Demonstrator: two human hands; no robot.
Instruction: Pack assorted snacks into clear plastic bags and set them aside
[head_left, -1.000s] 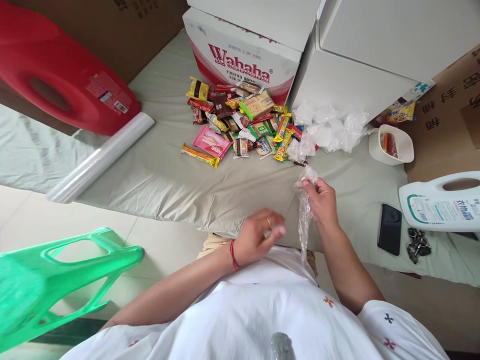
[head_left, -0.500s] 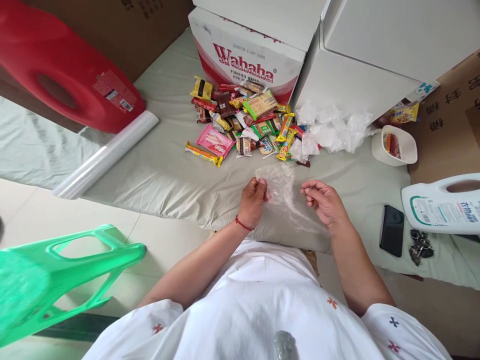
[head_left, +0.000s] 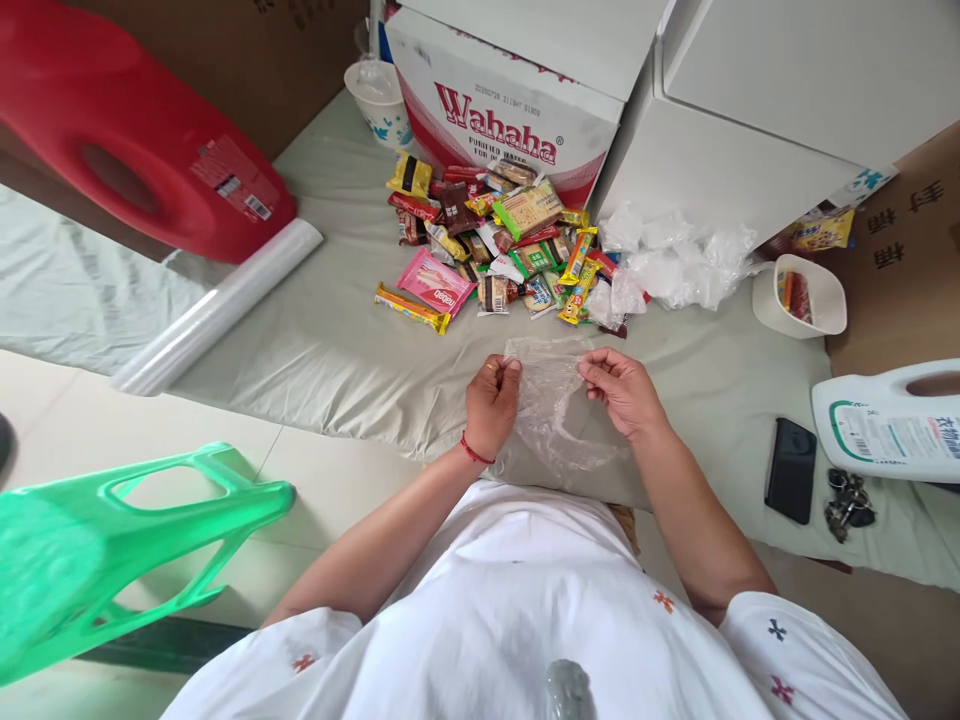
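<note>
A thin clear plastic bag (head_left: 553, 405) hangs stretched between my two hands, just above the near edge of the bed-like surface. My left hand (head_left: 493, 402) is closed on its left side, thumb on top. My right hand (head_left: 616, 388) pinches the bag's upper right edge between thumb and fingers. Beyond the bag lies a heap of wrapped snacks (head_left: 529, 212), with a pink wafer packet (head_left: 436, 282) and a yellow snack bar (head_left: 412, 308) at its near left. Several crumpled clear bags (head_left: 682, 262) lie right of the heap.
A white carton (head_left: 510, 100) stands behind the snacks, a paper cup (head_left: 381, 105) beside it. At left are a plastic roll (head_left: 221, 308), a red jug (head_left: 150, 150) and a green stool (head_left: 135, 540). At right are a white tub (head_left: 825, 300), phone (head_left: 791, 470), keys (head_left: 849, 505) and white bottle (head_left: 892, 420).
My right hand has moved left and taken hold of the bag's edge, where it was apart from it before. My left hand has shifted slightly left. The view has turned a little.
</note>
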